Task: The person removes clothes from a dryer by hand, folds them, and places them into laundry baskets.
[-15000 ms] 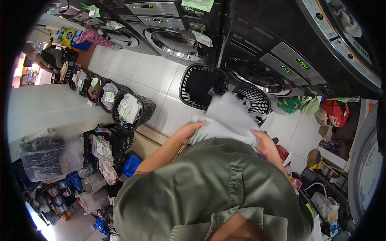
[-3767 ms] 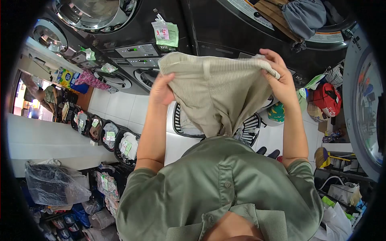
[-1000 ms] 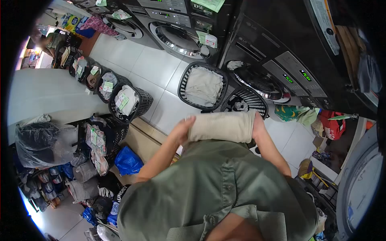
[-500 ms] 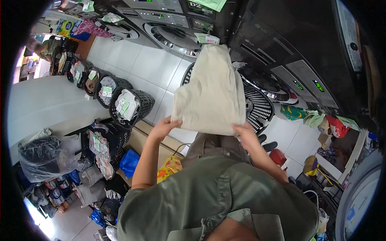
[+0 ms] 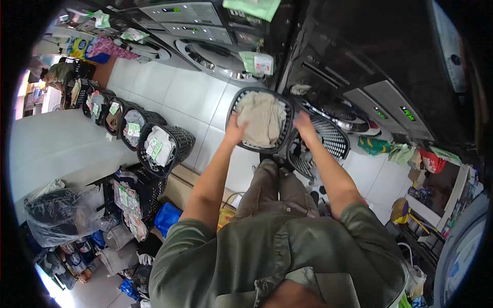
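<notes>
The left hand (image 5: 236,131), fingers loosely spread, is at the left edge of a black basket (image 5: 257,148) on the tiled floor (image 5: 179,92); the right hand (image 5: 304,124), blurred but fingers apart, is by the right edge. I cannot tell whether either touches it. A second basket (image 5: 335,137), close by the first's right edge, holds grey and white clothes (image 5: 303,153). Folded beige cloth (image 5: 261,118) lies in the first, nearly reaching its edges.
</notes>
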Available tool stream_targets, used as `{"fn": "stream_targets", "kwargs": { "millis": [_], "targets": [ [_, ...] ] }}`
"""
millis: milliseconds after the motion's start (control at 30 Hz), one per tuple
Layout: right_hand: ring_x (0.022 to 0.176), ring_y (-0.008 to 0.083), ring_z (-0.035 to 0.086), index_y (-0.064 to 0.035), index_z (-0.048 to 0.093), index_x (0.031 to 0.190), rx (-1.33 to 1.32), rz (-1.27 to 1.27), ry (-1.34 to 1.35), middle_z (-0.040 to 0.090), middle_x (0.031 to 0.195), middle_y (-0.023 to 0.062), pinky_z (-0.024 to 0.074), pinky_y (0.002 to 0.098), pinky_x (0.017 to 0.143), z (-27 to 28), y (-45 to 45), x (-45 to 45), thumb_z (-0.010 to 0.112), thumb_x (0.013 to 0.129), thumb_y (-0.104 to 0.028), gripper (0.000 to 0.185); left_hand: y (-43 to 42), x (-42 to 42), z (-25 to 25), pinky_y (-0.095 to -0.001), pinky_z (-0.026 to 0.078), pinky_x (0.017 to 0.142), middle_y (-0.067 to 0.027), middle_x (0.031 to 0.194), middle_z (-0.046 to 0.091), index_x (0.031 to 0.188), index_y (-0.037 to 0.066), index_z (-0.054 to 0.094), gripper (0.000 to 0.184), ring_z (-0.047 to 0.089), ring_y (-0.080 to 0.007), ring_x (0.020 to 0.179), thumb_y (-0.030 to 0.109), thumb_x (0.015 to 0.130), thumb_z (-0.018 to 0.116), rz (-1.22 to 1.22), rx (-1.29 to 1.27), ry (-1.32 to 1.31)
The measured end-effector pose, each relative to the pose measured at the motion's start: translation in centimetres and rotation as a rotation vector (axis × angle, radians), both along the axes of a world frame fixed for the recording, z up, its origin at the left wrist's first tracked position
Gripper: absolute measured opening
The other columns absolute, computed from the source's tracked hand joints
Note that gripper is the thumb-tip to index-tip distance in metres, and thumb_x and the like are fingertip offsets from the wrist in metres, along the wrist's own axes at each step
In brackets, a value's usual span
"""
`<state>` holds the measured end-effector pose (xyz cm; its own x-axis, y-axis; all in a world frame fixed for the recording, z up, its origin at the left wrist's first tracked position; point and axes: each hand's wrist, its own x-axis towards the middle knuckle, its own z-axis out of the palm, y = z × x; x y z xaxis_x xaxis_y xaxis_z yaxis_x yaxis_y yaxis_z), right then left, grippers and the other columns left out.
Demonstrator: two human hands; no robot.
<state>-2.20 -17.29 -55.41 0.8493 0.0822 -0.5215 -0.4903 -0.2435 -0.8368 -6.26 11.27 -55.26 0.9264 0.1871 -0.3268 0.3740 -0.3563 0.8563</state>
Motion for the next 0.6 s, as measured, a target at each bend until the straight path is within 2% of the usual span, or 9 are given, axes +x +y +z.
{"fn": "stream_targets", "kwargs": {
  "millis": [33,67,100,133,200,267,367,433,600],
  "targets": [
    [0.094,0.0247,0.055,-0.0017,0.042,0.117,-0.119,0.203,-0.129,0.057,0.102,0.0149,0.0409,0.0312,0.082,-3.2,-2.4,-1.6,0.06,0.073,-0.024,0.052,-0.1,-2.1,1.2,-0.0378,0.033,0.093,-0.024,0.121,0.038,0.116,0.002,0.039,0.054,0.042,-0.0383,0.108,0.026,0.073,0.061,-0.22,0.263,-0.126],
    [0.097,0.0267,0.054,-0.0001,0.045,0.113,-0.349,0.457,-0.196,0.055,0.104,0.0166,0.042,0.0334,0.081,1.6,-3.8,-3.5,0.059,0.073,-0.022,0.048,-0.3,-4.4,1.5,-0.039,0.031,0.095,-0.0254,0.122,0.035,0.115,0.002,0.04,0.055,0.037,-0.0392,0.112,0.026,0.071,0.064,-0.262,0.288,-0.02],
    [0.095,0.03,0.054,-0.0005,0.047,0.111,-0.338,0.553,-0.106,0.056,0.103,0.0158,0.0422,0.0361,0.08,-0.9,-6.4,-5.7,0.056,0.075,-0.025,0.045,0.4,-7.3,0.5,-0.0401,0.034,0.093,-0.027,0.125,0.031,0.116,0.004,0.04,0.058,0.038,-0.041,0.111,0.029,0.07,0.064,-0.396,0.38,-0.048],
    [0.09,0.0302,0.053,-0.0006,0.054,0.101,-0.749,0.992,-0.29,0.057,0.098,0.017,0.0425,0.0348,0.079,0.2,-8.2,-7.8,0.048,0.078,-0.025,0.034,0.8,-10.1,2.0,-0.042,0.035,0.091,-0.0276,0.127,0.027,0.117,0.005,0.041,0.061,0.037,-0.0431,0.111,0.034,0.068,0.065,-0.396,0.366,0.053],
    [0.096,0.0353,0.051,-0.0009,0.054,0.104,-0.803,1.518,-0.567,0.056,0.101,0.0187,0.0412,0.0419,0.081,-11.8,-17.2,-13.9,0.043,0.08,-0.036,0.043,2.7,-15.9,2.0,-0.0424,0.035,0.093,-0.0266,0.13,0.024,0.115,0.005,0.046,0.065,0.037,-0.0419,0.112,0.044,0.066,0.064,-0.398,0.476,0.471],
    [0.088,0.0344,0.055,-0.0029,0.059,0.09,-0.786,1.325,-0.304,0.058,0.093,0.0185,0.044,0.0402,0.077,-7.1,-20.9,-18.0,0.051,0.075,-0.033,0.035,6.3,-21.6,0.0,-0.0413,0.035,0.092,-0.0239,0.117,0.044,0.11,0.003,0.051,0.063,0.039,-0.0371,0.112,0.05,0.069,0.058,-0.524,0.59,0.632],
    [0.083,0.0351,0.057,-0.0038,0.062,0.081,-0.739,1.361,-0.242,0.06,0.089,0.0184,0.0453,0.0398,0.073,-6.0,-23.7,-20.3,0.056,0.069,-0.028,0.027,8.8,-28.5,3.3,-0.0359,0.044,0.068,-0.0202,0.077,0.06,0.083,-0.001,0.062,0.043,0.057,-0.0267,0.073,0.04,0.072,0.059,0.24,0.29,0.844],
    [0.079,0.0338,0.057,-0.0048,0.062,0.079,-0.735,1.304,-0.284,0.06,0.086,0.0173,0.0455,0.0401,0.069,-8.3,-24.4,-18.7,0.056,0.069,-0.024,0.022,11.3,-34.3,-2.6,-0.0359,0.043,0.062,-0.0168,0.069,0.059,0.075,-0.001,0.062,0.04,0.055,-0.0226,0.066,0.038,0.072,0.06,0.619,0.096,0.654],
    [0.072,0.0328,0.058,-0.0067,0.06,0.081,-0.94,1.512,-0.371,0.061,0.082,0.0149,0.0459,0.0412,0.063,-4.1,-21.3,-9.4,0.054,0.07,-0.019,0.018,9.3,-33.1,0.2,-0.0357,0.044,0.061,-0.0139,0.07,0.061,0.075,0.001,0.063,0.04,0.057,-0.0234,0.064,0.041,0.072,0.059,0.271,0.209,0.7]
  ]
}}
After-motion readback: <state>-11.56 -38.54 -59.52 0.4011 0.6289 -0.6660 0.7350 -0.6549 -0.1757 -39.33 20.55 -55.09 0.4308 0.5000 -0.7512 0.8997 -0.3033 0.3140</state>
